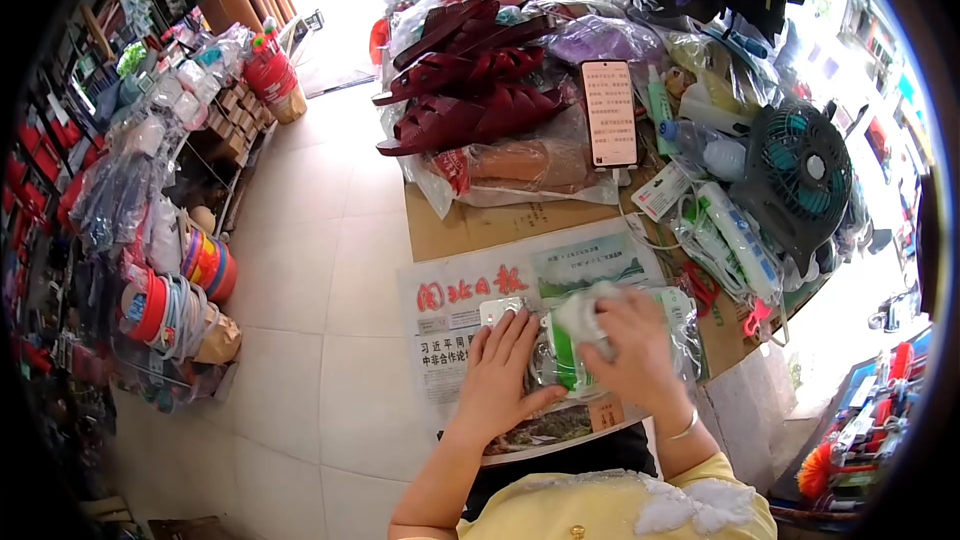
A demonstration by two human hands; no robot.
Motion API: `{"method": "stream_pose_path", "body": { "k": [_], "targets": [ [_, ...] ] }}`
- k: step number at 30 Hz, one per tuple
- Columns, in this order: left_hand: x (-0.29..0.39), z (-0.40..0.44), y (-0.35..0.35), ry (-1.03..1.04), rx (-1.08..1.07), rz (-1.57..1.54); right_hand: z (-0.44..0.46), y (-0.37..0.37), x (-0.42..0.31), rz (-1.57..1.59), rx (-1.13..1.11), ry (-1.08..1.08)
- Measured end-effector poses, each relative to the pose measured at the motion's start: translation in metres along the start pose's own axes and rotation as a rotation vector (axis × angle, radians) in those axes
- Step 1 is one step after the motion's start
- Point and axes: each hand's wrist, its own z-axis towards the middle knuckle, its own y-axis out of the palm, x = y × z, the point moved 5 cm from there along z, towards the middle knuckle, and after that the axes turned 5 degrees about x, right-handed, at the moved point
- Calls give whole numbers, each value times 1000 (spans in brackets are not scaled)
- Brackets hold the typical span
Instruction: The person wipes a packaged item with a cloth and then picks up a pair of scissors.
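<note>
My left hand (503, 372) lies flat with its fingers spread, pressing the left side of a clear plastic package with a green and white card (563, 360). A crumpled white cloth (588, 315) is in the grip of my right hand (640, 352), on top of that package; the hand is slightly blurred. Under the package a newspaper (432, 345) with red and black headlines covers the table's near edge. More clear wrapping shows just right of my right hand. The package's exact contents are hard to make out beneath the hands.
Maroon sandals (470, 120) and bagged goods pile up beyond the newspaper. An upright phone (610, 115) displays text, its cable running down. To the right are a power strip (738, 230), red-handled scissors (702, 288) and a fan (800, 165). Stocked shelves line the tiled floor (285, 370) at left.
</note>
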Motion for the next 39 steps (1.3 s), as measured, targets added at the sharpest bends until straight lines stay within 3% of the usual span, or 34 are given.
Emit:
{"method": "stream_pose_path", "body": {
  "k": [6,9,12,15,19,21,22,24,28,30,33,37,39],
  "targets": [
    [-1,-1,2,23,24,-4,-14,-25,84,-218,159,229],
    [-1,0,2,30,32,-15,-1,-8,65,-399,-43,210],
    [-1,-1,1,32,24,-2,20,14,4,-331,26,-82],
    [-1,-2,2,14,6,15,26,25,-19,-201,67,-132],
    [0,-2,1,8,15,22,19,9,11,-71,-41,-27],
    [1,-2,2,5,2,21,10,-6,45,-225,-54,172],
    [1,-2,2,5,7,18,5,-11,59,-229,-54,167],
    [1,-1,3,5,8,7,-4,-21,81,-257,91,211],
    [1,0,5,14,-5,32,4,-7,48,-399,37,197],
    [-1,0,6,-16,14,56,15,19,10,-355,-65,-41],
    [-2,-2,7,-25,10,79,25,25,-24,-288,34,-128],
    [1,-1,4,-15,16,113,18,12,3,-160,29,-92],
    [0,0,6,-28,8,82,11,-1,33,-228,-48,80]
  ]
}}
